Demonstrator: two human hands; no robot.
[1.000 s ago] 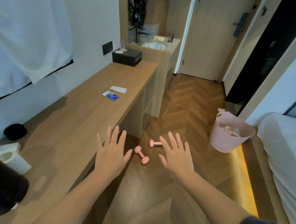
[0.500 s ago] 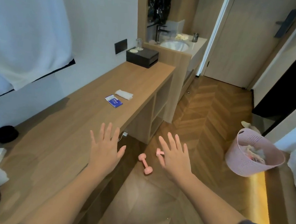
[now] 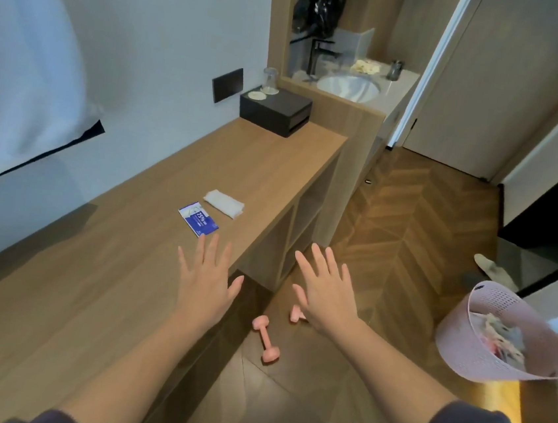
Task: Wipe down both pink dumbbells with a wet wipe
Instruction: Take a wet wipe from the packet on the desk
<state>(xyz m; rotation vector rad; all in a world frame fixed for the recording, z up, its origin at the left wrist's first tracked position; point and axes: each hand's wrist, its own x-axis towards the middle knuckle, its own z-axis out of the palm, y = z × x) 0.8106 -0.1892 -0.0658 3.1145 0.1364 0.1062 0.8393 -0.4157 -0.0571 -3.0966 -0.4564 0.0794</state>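
Two small pink dumbbells lie on the wooden floor beside the desk. One dumbbell (image 3: 266, 339) shows fully; the second dumbbell (image 3: 295, 314) is mostly hidden behind my right hand (image 3: 325, 293). A blue wet wipe packet (image 3: 198, 219) and a folded white wipe (image 3: 224, 203) lie on the long wooden desk (image 3: 89, 294). My left hand (image 3: 206, 281) hovers over the desk's edge, just short of the packet. Both hands are spread flat, fingers apart, holding nothing.
A pink laundry basket (image 3: 463, 348) with cloths stands on the floor at the right. A black box (image 3: 274, 111) with a glass on it sits at the desk's far end, a sink (image 3: 347, 87) behind it. A slipper (image 3: 493, 270) lies by the dark doorway.
The view has moved forward and turned left along the desk; the packet and wipe are now closer. Both hands stay spread and empty, the left one nearer the packet.
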